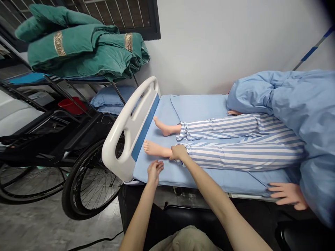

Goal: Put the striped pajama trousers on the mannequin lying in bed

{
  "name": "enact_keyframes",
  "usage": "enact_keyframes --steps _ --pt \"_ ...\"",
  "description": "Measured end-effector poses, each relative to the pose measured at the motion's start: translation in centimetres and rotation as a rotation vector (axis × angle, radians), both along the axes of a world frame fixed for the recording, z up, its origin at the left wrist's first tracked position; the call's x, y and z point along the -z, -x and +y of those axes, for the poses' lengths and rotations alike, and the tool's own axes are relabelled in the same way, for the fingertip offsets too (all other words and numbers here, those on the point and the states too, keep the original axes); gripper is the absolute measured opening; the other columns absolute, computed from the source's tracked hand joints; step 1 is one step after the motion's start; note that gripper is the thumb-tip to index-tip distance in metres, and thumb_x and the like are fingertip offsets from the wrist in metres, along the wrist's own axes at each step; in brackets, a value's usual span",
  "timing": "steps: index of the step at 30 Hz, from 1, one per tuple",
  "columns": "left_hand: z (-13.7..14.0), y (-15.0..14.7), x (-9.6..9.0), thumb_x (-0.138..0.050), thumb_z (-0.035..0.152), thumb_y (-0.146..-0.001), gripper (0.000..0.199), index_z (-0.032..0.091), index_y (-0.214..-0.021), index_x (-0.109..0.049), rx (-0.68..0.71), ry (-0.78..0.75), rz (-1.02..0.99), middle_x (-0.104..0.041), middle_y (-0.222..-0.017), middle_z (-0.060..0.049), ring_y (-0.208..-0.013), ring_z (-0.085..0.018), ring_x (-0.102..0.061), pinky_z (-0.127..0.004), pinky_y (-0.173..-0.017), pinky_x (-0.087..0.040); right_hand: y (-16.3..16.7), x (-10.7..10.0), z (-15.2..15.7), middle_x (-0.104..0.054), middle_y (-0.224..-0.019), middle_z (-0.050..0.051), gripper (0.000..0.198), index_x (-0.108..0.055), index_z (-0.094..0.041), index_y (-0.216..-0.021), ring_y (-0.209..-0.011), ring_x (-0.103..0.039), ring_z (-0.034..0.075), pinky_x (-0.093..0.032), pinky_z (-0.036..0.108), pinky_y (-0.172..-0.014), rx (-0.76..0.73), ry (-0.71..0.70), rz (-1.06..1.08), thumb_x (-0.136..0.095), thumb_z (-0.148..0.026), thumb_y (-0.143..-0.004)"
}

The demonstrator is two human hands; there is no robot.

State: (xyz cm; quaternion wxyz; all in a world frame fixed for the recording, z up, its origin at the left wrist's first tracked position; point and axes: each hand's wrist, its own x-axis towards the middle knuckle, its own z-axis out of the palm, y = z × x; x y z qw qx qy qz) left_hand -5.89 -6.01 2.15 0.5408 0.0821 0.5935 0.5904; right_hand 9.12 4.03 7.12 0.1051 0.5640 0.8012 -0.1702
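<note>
The person's right hand (179, 152) clasps the near ankle (167, 152) of a manikin (235, 156) in striped trousers (251, 126) lying on a blue-sheeted bed (201, 104). The left hand (155, 172), fingers loosely curled, is just beside the near foot (153, 148). A blue quilt (295, 94) is heaped at right; a wheelchair (52, 146) stands left of the footboard (134, 128).

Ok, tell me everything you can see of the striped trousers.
The striped trousers are blue and white, the stripes running lengthwise, in what looks like loose, wrinkled cloth with gathered cuffs. Both trouser legs lie stretched out on the blue sheet. A blue quilt hides the waist. The right hand grips the nearer ankle, by the cuff.
</note>
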Motion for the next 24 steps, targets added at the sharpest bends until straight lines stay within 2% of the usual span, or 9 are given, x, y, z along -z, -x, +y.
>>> enact_keyframes --steps 3,6,10,14,16,18,20,22,24 --pt "1.4 2.9 -2.6 -0.060 0.007 -0.077 0.017 0.018 -0.090 -0.061 -0.171 -0.111 0.305 -0.065 -0.085 -0.001 -0.074 -0.011 -0.062 -0.021 -0.068 -0.050 0.1 -0.3 0.0 -0.070 -0.120 0.023 0.062 -0.069 -0.014 -0.123 -0.111 -0.068 0.033 -0.049 0.034 -0.087 0.012 0.012 0.014 -0.078 -0.049 -0.073" --pt "3.3 4.8 -5.7 -0.064 0.008 -0.079 0.018 0.019 -0.094 -0.064 -0.210 -0.331 0.488 -0.064 -0.097 -0.002 -0.091 -0.014 -0.062 -0.023 -0.083 -0.051 0.1 -0.5 -0.1 -0.069 -0.124 0.021 0.063 -0.067 -0.015 -0.125 -0.113 -0.067 0.032 -0.049 0.033 -0.089 0.017 0.018 0.030 -0.079 -0.049 -0.073" --pt "6.6 4.5 -9.6 -0.070 0.003 -0.075 0.027 0.018 -0.097 -0.067 -0.010 -0.419 0.733 -0.063 -0.103 -0.004 -0.107 -0.018 -0.058 -0.030 -0.111 -0.038 0.0 -0.4 0.0 -0.068 -0.124 0.024 0.064 -0.068 -0.013 -0.124 -0.112 -0.067 0.032 -0.050 0.034 -0.089 0.005 0.021 0.036 -0.079 -0.050 -0.073" --pt "11.5 2.7 -12.8 -0.071 0.004 -0.076 0.034 0.012 -0.108 -0.065 0.166 -0.458 1.025 -0.063 -0.117 -0.010 -0.123 -0.023 -0.050 -0.039 -0.121 -0.024 0.0 -0.2 0.1 -0.069 -0.122 0.023 0.064 -0.068 -0.013 -0.124 -0.109 -0.069 0.032 -0.052 0.037 -0.089 -0.037 -0.023 0.020 -0.077 -0.052 -0.074" --pt "14.5 2.1 -14.0 -0.069 0.014 -0.083 0.036 0.011 -0.118 -0.061 0.268 -0.368 1.195 -0.061 -0.127 -0.014 -0.127 -0.025 -0.050 -0.042 -0.120 -0.027 -0.1 0.0 0.2 -0.071 -0.118 0.022 0.062 -0.068 -0.012 -0.123 -0.107 -0.070 0.032 -0.052 0.039 -0.090 -0.056 -0.032 0.036 -0.074 -0.053 -0.076" --pt "17.5 1.9 -14.8 -0.061 0.026 -0.089 0.043 0.012 -0.130 -0.057 0.388 -0.201 1.366 -0.059 -0.136 -0.017 -0.129 -0.028 -0.051 -0.043 -0.116 -0.033 -0.3 0.1 0.4 -0.071 -0.115 0.022 0.063 -0.069 -0.012 -0.121 -0.106 -0.070 0.033 -0.052 0.040 -0.090 -0.073 -0.016 0.058 -0.072 -0.056 -0.077" --pt "20.2 1.8 -15.1 -0.054 0.032 -0.092 0.051 0.013 -0.139 -0.052 0.490 -0.056 1.494 -0.057 -0.140 -0.019 -0.132 -0.031 -0.052 -0.043 -0.112 -0.038 -0.5 0.3 0.8 -0.071 -0.116 0.021 0.068 -0.069 -0.014 -0.121 -0.107 -0.069 0.034 -0.052 0.041 -0.090 -0.078 0.051 0.112 -0.071 -0.064 -0.075" --pt "22.5 1.9 -14.9 -0.049 0.033 -0.091 0.054 0.012 -0.141 -0.052 0.583 0.029 1.577 -0.058 -0.140 -0.021 -0.132 -0.033 -0.053 -0.045 -0.109 -0.040 -0.8 0.4 1.8 -0.071 -0.120 0.017 0.068 -0.067 -0.017 -0.125 -0.108 -0.069 0.032 -0.052 0.039 -0.089 -0.061 0.088 0.242 -0.065 -0.068 -0.080" --pt "24.4 2.1 -14.2 -0.048 0.034 -0.089 0.053 0.011 -0.136 -0.057 0.684 0.102 1.645 -0.060 -0.137 -0.023 -0.128 -0.036 -0.056 -0.047 -0.104 -0.043 -1.0 0.3 3.4 -0.068 -0.126 0.014 0.059 -0.062 -0.016 -0.131 -0.114 -0.065 0.029 -0.051 0.036 -0.092 -0.020 -0.029 0.387 -0.054 -0.059 -0.093"
